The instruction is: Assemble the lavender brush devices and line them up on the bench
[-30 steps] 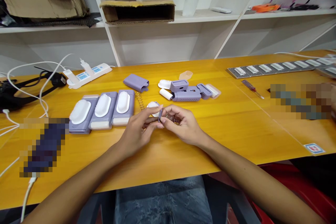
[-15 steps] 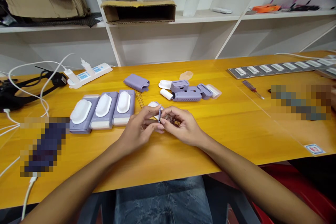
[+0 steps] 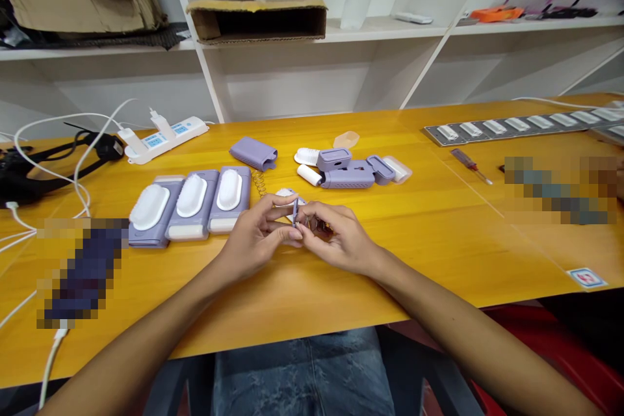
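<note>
My left hand [image 3: 256,234] pinches a small, thin purple plastic piece [image 3: 295,210], held upright and edge-on above the table. The fingertips of my right hand [image 3: 341,237] close on the same piece from the other side. Metal coils [image 3: 322,226], like a spring, show under my right fingers, partly hidden. Just behind the hands lies a white bristled part [image 3: 286,193]. Left of them are three purple cases [image 3: 223,214] with white bristled pads. A loose coil spring [image 3: 259,183] lies near a purple shell [image 3: 253,153]. Farther back sits a cluster of purple housings [image 3: 348,175] and a white cylinder [image 3: 309,175].
A power strip [image 3: 168,140] with white cables stands at the back left, near black straps [image 3: 63,162]. On the right lie a screwdriver [image 3: 470,164] and a long metal strip [image 3: 529,125] with white blocks. White shelves [image 3: 299,88] rise behind the table.
Both hands stay almost in place, with the purple piece tilted slightly and the right fingers shifted a little. The coils under the right hand are more hidden.
</note>
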`<state>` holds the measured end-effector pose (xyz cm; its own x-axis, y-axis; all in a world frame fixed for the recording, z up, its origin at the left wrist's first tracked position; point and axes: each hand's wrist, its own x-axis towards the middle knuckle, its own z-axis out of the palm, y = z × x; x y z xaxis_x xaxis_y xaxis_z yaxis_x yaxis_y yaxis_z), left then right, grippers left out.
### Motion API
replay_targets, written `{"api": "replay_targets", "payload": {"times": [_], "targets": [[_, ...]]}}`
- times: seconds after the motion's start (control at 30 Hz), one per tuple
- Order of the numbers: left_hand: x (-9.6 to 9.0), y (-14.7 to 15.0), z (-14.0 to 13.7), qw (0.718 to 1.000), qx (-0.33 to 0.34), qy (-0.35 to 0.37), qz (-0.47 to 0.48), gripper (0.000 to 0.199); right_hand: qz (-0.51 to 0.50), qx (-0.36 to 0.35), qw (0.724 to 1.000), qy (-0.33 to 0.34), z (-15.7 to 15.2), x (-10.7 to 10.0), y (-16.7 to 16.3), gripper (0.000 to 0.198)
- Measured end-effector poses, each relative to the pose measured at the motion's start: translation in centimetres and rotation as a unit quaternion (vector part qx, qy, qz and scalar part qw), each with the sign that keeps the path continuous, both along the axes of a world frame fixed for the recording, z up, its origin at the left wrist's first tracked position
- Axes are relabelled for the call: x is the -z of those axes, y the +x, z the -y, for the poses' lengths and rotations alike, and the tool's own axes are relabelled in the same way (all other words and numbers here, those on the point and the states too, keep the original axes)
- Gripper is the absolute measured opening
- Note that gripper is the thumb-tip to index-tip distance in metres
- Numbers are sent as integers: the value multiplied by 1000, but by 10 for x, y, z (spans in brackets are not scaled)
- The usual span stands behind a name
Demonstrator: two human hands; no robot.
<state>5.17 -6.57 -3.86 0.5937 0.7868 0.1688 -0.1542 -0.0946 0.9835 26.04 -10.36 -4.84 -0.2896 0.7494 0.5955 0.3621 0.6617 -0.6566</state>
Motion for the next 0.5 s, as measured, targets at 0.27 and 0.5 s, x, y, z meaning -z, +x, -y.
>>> {"api": "replay_targets", "payload": {"times": [0.27,0.5], "targets": [[-1,0,1,999,-19,37,-17,39,-17,-4,1000,-20,2,-4,-2,5],[5,-3,-1,991,-23,124,-39,40,-63,-22,994,-85,3,-8,-2,6]]}}
